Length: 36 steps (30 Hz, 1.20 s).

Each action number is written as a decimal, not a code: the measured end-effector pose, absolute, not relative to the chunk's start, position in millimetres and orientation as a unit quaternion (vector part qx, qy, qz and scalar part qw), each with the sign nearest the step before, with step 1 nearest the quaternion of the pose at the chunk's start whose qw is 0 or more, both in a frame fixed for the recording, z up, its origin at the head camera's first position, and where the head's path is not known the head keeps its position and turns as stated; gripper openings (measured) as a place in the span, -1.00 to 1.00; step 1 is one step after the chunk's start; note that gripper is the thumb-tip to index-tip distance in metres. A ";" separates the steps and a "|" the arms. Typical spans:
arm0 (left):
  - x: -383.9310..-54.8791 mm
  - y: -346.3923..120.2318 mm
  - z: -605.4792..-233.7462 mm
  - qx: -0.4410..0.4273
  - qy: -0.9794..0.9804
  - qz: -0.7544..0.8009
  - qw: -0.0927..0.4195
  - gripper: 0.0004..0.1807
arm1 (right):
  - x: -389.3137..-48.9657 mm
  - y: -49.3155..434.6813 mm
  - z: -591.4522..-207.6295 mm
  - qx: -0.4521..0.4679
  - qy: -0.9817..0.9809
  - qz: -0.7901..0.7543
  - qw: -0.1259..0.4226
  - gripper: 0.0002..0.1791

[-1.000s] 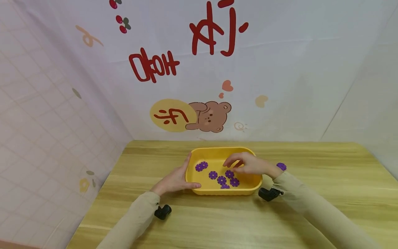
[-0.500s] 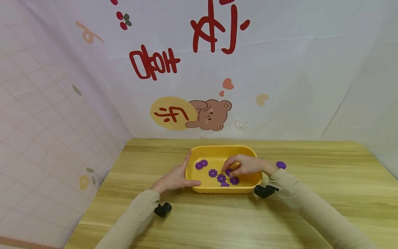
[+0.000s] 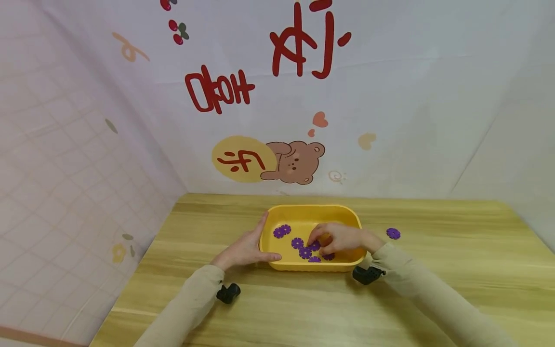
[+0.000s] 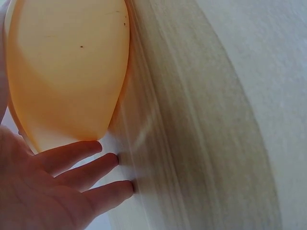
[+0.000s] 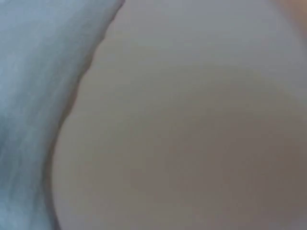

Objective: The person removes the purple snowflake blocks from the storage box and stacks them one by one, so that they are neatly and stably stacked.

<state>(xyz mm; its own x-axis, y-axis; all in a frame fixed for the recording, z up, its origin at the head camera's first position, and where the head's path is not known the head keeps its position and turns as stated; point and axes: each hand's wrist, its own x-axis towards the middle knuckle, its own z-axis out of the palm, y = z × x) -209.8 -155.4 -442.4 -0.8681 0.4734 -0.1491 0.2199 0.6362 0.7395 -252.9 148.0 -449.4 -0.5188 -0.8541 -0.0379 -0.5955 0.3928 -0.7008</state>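
A yellow plastic tub [image 3: 270, 265] stands on the wooden table with several purple notched building discs inside. My left hand [image 3: 244, 249] steadies its left end, the thumb lying at the front rim and the index finger stretched along the left side. In the left wrist view, three straight fingers [image 4: 86, 173] extend beside the tub's outer wall [image 4: 72, 72]. Inside the tub, my right hand [image 3: 340, 237] reaches down, its bent fingers and thumb on either side of one purple disc [image 3: 315, 246]. That disc overlaps another disc [image 3: 305, 253] to its left. The right wrist view is a blur of sleeve and pale surface.
One more purple disc [image 3: 393, 233] lies on the table [image 3: 295, 308], right of the tub. A pair of discs [image 3: 282, 231] sits at the tub's left end. A white printed cloth [image 3: 412, 120] hangs behind the table's back edge.
My right hand has lowered into the tub and moved slightly left onto the discs. The disc at its fingers and the neighbouring one have shifted left. The left hand stays put.
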 end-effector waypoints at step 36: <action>-210.3 -156.0 -445.4 0.202 0.893 0.368 0.162 0.35 | -244.0 137.0 -459.5 -0.381 0.815 -0.403 0.168 -0.66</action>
